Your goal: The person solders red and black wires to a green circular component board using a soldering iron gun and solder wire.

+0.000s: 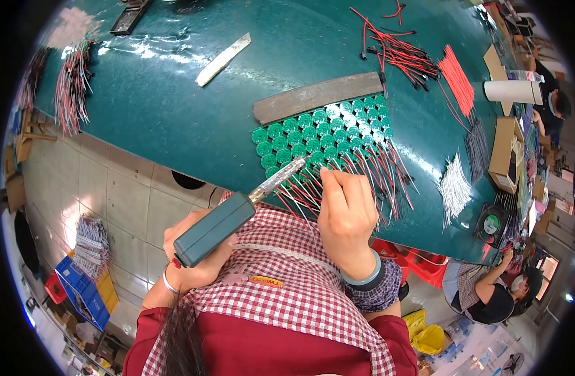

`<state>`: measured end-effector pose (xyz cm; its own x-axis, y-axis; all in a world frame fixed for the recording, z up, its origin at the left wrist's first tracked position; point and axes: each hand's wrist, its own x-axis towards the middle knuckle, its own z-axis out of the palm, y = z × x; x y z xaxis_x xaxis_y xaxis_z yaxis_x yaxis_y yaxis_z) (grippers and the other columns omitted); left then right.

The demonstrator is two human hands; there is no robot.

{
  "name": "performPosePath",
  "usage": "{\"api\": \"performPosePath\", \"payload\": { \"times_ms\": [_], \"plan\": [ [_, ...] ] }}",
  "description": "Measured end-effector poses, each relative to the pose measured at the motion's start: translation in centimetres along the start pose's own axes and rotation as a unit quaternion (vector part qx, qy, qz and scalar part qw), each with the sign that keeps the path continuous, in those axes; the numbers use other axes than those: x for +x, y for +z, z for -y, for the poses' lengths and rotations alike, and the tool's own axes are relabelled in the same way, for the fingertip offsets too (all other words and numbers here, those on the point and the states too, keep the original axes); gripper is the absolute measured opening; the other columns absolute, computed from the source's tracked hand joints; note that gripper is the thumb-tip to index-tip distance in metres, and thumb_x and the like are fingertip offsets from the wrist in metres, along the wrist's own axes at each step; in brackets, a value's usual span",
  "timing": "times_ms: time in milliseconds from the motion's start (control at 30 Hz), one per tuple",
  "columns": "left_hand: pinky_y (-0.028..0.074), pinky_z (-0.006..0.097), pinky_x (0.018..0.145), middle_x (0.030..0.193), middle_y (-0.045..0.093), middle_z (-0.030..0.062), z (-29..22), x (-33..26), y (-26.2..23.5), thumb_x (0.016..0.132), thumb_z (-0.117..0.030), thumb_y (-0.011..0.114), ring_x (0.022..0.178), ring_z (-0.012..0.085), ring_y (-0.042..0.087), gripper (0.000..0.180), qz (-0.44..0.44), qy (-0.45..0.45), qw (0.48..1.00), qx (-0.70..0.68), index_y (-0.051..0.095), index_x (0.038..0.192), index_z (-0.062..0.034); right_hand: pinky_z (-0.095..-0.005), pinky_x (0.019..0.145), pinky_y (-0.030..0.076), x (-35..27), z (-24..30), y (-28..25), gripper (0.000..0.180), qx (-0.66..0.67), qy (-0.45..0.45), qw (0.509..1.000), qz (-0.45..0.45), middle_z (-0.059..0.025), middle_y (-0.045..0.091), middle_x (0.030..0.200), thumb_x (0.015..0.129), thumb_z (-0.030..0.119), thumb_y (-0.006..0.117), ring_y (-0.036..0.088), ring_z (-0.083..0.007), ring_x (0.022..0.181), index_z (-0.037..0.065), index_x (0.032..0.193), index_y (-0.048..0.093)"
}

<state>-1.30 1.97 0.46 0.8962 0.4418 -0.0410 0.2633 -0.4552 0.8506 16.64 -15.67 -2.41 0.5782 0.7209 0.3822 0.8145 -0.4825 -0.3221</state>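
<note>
My left hand is closed around a dark green soldering iron. Its silvery barrel slants up and right, the tip over the lower rows of a panel of round green circuit boards. From the right, my right hand reaches in with thumb and forefinger pinched on a thin wire at the panel, close to the iron's tip. Red, white and black wires stick out from the panel's near edge on both sides of that hand. A long grey-brown bar lies along the panel's far edge.
The green table also holds a pale strip, loose red wires, a red bundle, white wires, dark wires and a small fan. A co-worker sits at the right, beyond red stools.
</note>
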Motion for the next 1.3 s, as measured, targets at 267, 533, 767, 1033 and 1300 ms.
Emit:
{"api": "performPosePath", "payload": {
  "times_ms": [267, 533, 767, 1033, 1300],
  "plan": [
    [0.055, 0.030, 0.065, 0.091, 0.070, 0.0107, 0.3, -0.7, -0.1, 0.071, -0.001, 0.078, 0.073, 0.0219, 0.070, 0.030, -0.007, -0.005, 1.000, -0.005, 0.068, 0.098, 0.0015, -0.0329, 0.064, 0.051, -0.5, 0.8, 0.3, 0.030, 0.038, -0.016, 0.999, 0.010, -0.0116, 0.063, 0.091, 0.073, -0.003, 0.066, 0.060, -0.0248, 0.079, -0.006, 0.103, 0.067],
    [0.055, 0.031, 0.067, 0.092, 0.069, 0.0110, 0.4, -0.9, 0.1, 0.071, 0.000, 0.077, 0.075, 0.0228, 0.070, 0.026, -0.008, -0.011, 1.000, -0.019, 0.067, 0.095, 0.0012, -0.0356, 0.062, 0.049, -0.3, 1.1, 0.4, 0.023, 0.051, 0.008, 0.999, 0.012, -0.0117, 0.062, 0.086, 0.075, -0.008, 0.072, 0.059, -0.0264, 0.074, -0.003, 0.098, 0.068],
    [0.054, 0.031, 0.065, 0.087, 0.068, 0.0104, 0.4, -0.9, 0.1, 0.071, 0.000, 0.077, 0.072, 0.0235, 0.069, 0.023, -0.001, -0.013, 1.000, -0.026, 0.066, 0.091, 0.0004, -0.0357, 0.065, 0.050, -0.2, 1.3, 0.3, 0.026, 0.049, 0.012, 0.998, 0.022, -0.0124, 0.063, 0.088, 0.074, -0.009, 0.071, 0.060, -0.0269, 0.077, -0.003, 0.099, 0.068],
    [0.053, 0.031, 0.061, 0.083, 0.067, 0.0107, 0.5, -1.0, 0.0, 0.069, 0.001, 0.077, 0.068, 0.0233, 0.068, 0.022, -0.011, -0.007, 1.000, -0.017, 0.066, 0.089, -0.0001, -0.0358, 0.065, 0.050, -0.2, 1.4, 0.2, 0.025, 0.042, 0.012, 0.999, 0.025, -0.0120, 0.063, 0.087, 0.074, -0.008, 0.072, 0.060, -0.0267, 0.077, -0.003, 0.098, 0.069],
    [0.053, 0.031, 0.057, 0.085, 0.068, 0.0102, 0.3, -1.3, -0.3, 0.069, -0.001, 0.078, 0.066, 0.0220, 0.068, 0.024, -0.031, 0.008, 0.999, -0.002, 0.068, 0.090, 0.0004, -0.0359, 0.064, 0.050, -0.2, 1.4, 0.4, 0.024, 0.039, 0.012, 0.999, 0.022, -0.0120, 0.063, 0.087, 0.074, -0.008, 0.072, 0.060, -0.0266, 0.077, -0.003, 0.097, 0.069]
  ]
}}
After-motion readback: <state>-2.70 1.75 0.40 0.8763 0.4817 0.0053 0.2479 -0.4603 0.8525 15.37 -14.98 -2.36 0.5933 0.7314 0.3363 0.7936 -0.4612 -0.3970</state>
